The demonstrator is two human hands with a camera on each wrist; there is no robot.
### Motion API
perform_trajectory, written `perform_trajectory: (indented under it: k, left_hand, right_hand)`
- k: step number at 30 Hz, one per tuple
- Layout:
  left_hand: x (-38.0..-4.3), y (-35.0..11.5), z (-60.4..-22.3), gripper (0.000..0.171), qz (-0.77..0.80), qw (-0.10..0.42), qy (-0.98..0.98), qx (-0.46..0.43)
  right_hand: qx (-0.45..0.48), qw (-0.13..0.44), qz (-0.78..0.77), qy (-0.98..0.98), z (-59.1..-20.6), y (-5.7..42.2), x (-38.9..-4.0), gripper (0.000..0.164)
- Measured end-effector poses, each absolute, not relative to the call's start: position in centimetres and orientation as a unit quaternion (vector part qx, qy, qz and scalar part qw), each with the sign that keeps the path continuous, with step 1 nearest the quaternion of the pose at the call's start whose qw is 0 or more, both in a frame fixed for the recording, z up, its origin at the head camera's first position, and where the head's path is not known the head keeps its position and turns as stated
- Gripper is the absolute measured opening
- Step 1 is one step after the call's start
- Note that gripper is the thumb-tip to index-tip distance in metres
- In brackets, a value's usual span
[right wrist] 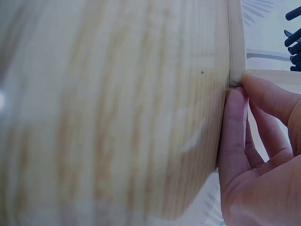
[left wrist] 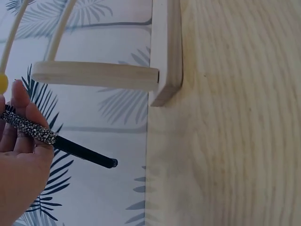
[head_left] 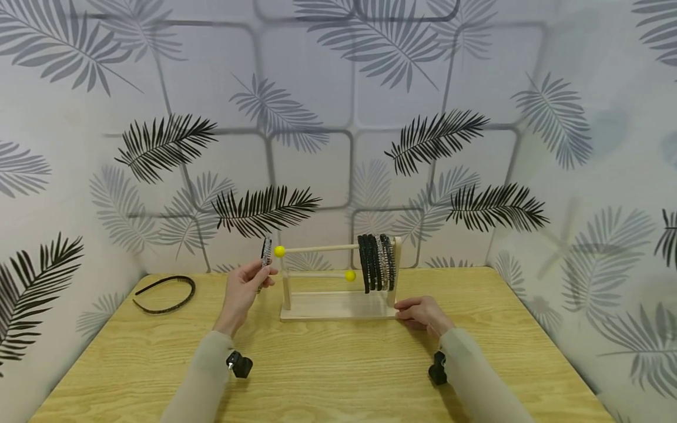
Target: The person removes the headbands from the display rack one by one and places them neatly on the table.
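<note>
In my left hand [head_left: 243,294] I grip a black headband [head_left: 267,249] covered with sparkly stones. It stands upright just left of the yellow ball [head_left: 280,251] that tips the rack's upper rod. The left wrist view shows the stone-covered part of the headband [left wrist: 33,129] across my fingers, its bare black end sticking out. A light wooden rack [head_left: 333,305] stands on the table. Several dark and sparkly headbands [head_left: 376,263] hang together at the right of its upper rod. With thumb and forefinger, my right hand [head_left: 422,314] pinches the right front corner of the base [right wrist: 236,42].
Another dark headband [head_left: 193,288] lies on the wooden table [head_left: 317,370] at the left. A lower rod with a second yellow ball [head_left: 350,275] is on the rack too. Leaf-patterned cloth [head_left: 312,170] hangs behind the table and along its sides.
</note>
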State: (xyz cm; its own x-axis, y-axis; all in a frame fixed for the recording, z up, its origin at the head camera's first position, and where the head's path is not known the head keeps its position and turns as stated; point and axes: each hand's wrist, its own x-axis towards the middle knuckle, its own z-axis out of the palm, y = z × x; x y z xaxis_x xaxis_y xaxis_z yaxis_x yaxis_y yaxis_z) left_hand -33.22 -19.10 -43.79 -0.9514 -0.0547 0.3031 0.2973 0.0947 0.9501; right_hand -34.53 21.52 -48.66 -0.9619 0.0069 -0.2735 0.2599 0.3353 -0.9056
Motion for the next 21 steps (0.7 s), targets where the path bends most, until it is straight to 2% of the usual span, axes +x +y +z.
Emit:
perform_trajectory:
  k: [21]
  left_hand:
    - [-34.5,-22.2,-46.6,0.039,-0.594,0.082,-0.800,-0.028]
  right_hand:
    - [0.081,0.111,-0.564,0.814,-48.7,21.6,-34.7,0.030]
